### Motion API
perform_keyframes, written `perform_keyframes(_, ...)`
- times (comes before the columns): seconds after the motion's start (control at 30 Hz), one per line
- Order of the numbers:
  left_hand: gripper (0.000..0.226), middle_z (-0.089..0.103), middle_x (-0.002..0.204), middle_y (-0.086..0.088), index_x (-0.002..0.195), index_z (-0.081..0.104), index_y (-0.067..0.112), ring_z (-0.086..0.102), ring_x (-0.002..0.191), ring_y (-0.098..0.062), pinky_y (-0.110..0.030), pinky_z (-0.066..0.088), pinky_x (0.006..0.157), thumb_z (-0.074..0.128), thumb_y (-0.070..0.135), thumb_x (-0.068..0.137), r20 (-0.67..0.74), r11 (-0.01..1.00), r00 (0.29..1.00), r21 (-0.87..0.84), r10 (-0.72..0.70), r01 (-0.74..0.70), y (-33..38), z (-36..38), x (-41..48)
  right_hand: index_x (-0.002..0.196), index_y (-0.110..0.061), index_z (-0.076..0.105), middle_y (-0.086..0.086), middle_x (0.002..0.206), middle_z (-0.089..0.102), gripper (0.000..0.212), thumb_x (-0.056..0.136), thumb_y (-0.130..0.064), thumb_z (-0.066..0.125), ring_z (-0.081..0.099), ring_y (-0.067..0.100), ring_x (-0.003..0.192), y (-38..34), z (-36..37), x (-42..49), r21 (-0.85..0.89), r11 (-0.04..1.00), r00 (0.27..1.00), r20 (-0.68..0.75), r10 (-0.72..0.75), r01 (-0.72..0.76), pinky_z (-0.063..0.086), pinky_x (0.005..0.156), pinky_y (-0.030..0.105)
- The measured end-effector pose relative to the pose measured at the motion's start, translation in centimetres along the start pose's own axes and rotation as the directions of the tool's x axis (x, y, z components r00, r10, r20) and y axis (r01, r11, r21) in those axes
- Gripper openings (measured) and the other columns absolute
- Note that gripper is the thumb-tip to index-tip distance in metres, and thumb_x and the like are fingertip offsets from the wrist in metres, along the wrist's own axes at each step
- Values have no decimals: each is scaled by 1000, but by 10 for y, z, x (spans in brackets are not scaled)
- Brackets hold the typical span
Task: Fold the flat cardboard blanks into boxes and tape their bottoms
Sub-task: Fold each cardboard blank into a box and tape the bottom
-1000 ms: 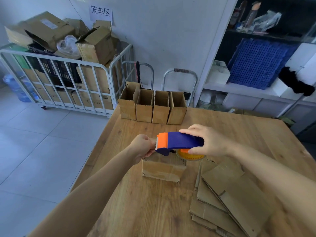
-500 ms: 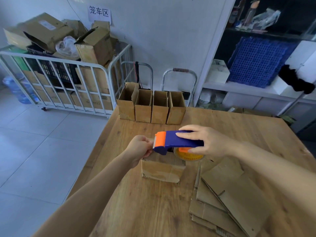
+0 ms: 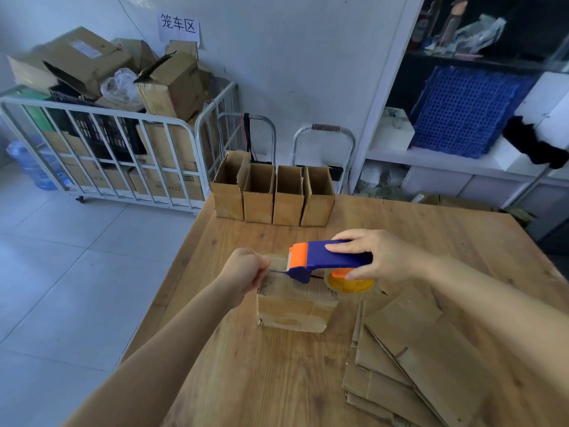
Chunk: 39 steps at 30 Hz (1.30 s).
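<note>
the step in hand looks like taping a bottom: 1 folded box (image 3: 292, 306) sits bottom-up near the middle of the counter (image 3: 246, 380), flaps closed and the seam showing on top. the left hand (image 3: 246, 269) is at the box's upper left edge, its fingers (image 3: 263, 265) curled and pinching the free end of the tape strip (image 3: 278, 261). the right hand (image 3: 381, 257) grasps the blue-and-orange tape dispenser (image 3: 326, 257) from above, with the orange cutter end pointing toward the left hand and the yellow tape roll (image 3: 351, 283) over the box's right edge. 4 finished boxes (image 3: 272, 195) stand open side up in a row at the far edge, and a stack of flat blanks (image 3: 415, 365) lies just right of the box. next, by my reading, the tape end needs pressing down over the left side, then the dispenser drawn rightward along the seam — low and straight — before cutting.
</note>
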<state>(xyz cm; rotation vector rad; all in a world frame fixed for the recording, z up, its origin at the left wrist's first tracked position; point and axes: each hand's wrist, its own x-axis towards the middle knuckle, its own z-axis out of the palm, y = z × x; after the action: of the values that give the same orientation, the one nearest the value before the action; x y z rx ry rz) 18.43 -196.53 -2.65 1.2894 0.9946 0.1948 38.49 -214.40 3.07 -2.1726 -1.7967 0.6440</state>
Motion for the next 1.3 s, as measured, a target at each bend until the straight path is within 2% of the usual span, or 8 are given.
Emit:
perform_keyframes(0.17,13,62,91,-4,93,60,9,57,84,-14,-26,42,63,64,21,89,-91,934,982,334,165,-126,2,0,6,140,-35,44,-13,145,38,64,83,-32,72,38,4,124,-10,-4,14,-93,996,998,59,-8,14,34,100,19)
perform_keyframes(0.33,14,63,97,-10,96,58,6,60,88,-19,-33,55,75,59,20,93,-69,976,994,205,87,-71,-2,-10,10,141,-35,42,-11,147,36,66,82,-35,72,36,7,127,-20,-5,24,-122,992,997,71,-12,21,32,101,20)
perform_keyframes(0.5,14,54,88,-9,103,54,2,55,78,-16,-30,55,63,52,14,97,-41,997,998,69,41,-38,-3,-17,14,142,-33,41,-10,145,38,65,84,-34,70,37,9,126,-33,-9,39,-190,980,994,103,-37,57,33,97,19)
perform_keyframes(0.7,12,56,86,-9,95,53,5,56,79,-18,-36,57,77,53,16,97,-72,991,997,133,25,-15,-15,-22,19,141,-34,43,-11,144,40,63,84,-32,70,39,9,125,-35,-9,44,-199,977,988,146,-48,76,36,97,20)
perform_keyframes(0.87,13,57,86,-10,99,52,3,57,74,-17,-36,59,73,49,16,99,-124,995,992,94,37,-25,-22,-19,22,142,-34,41,-12,147,36,66,83,-36,71,36,8,127,-33,-1,45,-189,979,990,134,-51,76,35,101,21)
perform_keyframes(1.03,15,59,80,-9,91,52,7,58,68,-18,-38,59,71,47,19,99,-208,965,967,244,149,-96,-19,-22,32,143,-35,39,-11,150,32,69,82,-40,71,33,7,130,-30,-2,48,-181,982,992,123,-32,54,31,102,20)
perform_keyframes(1.2,18,57,82,-6,93,54,7,55,70,-15,-29,51,60,48,22,99,-196,973,980,232,32,15,-34,-18,37,144,-35,38,-14,148,32,69,83,-37,71,33,5,128,-38,-1,50,-197,978,987,160,-34,66,33,100,20)
perform_keyframes(1.3,25,55,77,-4,80,51,10,52,71,-15,-31,48,69,46,24,100,-132,993,991,114,-9,24,-46,-8,40,144,-34,38,-12,149,31,69,83,-37,70,33,7,129,-39,1,52,-212,975,986,168,-26,61,32,99,20)
